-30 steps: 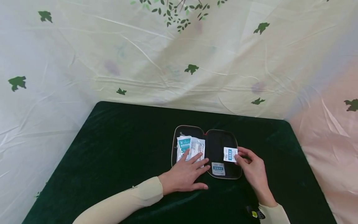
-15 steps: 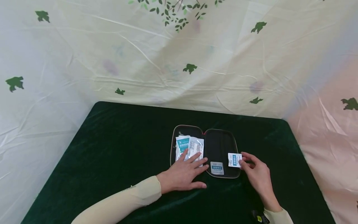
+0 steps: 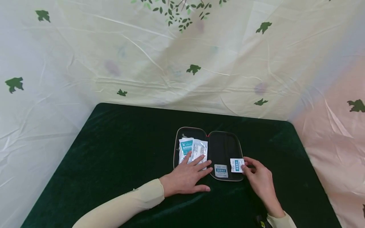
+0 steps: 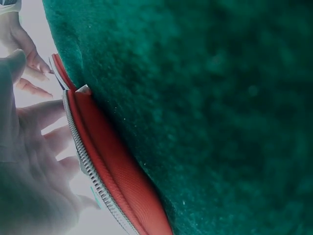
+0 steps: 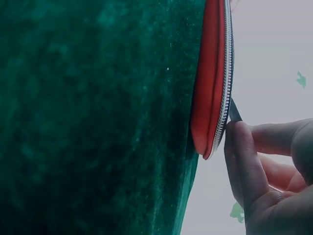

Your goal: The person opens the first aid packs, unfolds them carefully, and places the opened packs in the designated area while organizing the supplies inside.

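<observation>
An opened zip case, black inside and red outside, lies on the green cloth. Its left half holds white-and-teal packets. My left hand rests over them with fingers spread and straight. At the lower right corner of the other half, my right hand pinches a small white-and-blue sachet between thumb and fingers. A similar sachet lies to its left in that same half. In the right wrist view, the pinched sachet's dark edge shows beside the case's zip.
The dark green cloth covers the table on all sides of the case. Pale curtains with green leaf prints hang behind and at both sides. A dark wrist device sits by the right sleeve.
My right hand has moved the pinched sachet down towards the lower right corner of the case. The left hand has stayed in place over the packets.
</observation>
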The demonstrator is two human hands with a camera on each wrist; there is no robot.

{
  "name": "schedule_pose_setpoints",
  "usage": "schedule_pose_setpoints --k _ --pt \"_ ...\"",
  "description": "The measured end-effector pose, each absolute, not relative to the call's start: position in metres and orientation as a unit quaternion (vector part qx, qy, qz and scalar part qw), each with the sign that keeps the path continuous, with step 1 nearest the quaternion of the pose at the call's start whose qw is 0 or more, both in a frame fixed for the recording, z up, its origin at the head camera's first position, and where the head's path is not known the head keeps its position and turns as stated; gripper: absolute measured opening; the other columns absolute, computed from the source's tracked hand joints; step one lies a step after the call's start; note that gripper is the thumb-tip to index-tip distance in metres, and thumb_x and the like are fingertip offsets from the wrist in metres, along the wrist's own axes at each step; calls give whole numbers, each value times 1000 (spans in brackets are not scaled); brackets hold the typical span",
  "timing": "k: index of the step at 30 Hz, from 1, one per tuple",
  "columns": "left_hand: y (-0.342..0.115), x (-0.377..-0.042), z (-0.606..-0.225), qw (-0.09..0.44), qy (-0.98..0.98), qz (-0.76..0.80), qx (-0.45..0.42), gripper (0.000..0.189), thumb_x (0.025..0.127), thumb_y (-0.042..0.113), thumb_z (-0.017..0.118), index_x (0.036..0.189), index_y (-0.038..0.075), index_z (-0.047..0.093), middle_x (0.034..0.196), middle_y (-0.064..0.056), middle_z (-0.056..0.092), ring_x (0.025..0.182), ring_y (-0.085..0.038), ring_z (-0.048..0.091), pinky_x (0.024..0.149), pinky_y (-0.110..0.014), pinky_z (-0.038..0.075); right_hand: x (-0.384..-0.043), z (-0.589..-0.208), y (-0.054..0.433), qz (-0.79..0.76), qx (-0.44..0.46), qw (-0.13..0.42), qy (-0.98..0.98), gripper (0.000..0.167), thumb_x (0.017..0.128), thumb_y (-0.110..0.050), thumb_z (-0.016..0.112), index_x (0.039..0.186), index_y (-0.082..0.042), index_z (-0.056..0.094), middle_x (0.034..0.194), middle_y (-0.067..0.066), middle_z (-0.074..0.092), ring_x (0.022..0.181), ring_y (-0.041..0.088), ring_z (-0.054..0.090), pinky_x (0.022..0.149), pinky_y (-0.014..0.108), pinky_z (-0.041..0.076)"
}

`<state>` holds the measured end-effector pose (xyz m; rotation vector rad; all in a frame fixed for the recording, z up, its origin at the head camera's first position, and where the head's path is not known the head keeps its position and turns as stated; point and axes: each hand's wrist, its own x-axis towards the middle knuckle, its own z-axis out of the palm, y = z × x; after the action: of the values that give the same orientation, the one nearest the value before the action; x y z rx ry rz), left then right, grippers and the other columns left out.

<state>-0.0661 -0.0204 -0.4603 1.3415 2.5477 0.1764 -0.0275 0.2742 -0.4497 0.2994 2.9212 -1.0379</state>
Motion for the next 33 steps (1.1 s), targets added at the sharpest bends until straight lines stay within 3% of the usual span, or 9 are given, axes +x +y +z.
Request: schedule_pose_setpoints --k 14,33 --pt "-21 -69 -460 137 873 67 463 80 99 78 25 163 31 34 172 5 18 159 -24 8 123 -64 4 -29 -444 274 -353 86 79 928 39 103 -16 65 139 -2 62 119 18 66 84 19 66 62 26 48" --pt "-22 -70 -459 139 871 67 466 80 99 78 26 163 31 33 172 6 18 159 -23 8 123 -64 5 -32 -444 267 -362 77 110 923 38 101 -14 66 137 -2 63 112 13 65 84 18 61 63 27 47"
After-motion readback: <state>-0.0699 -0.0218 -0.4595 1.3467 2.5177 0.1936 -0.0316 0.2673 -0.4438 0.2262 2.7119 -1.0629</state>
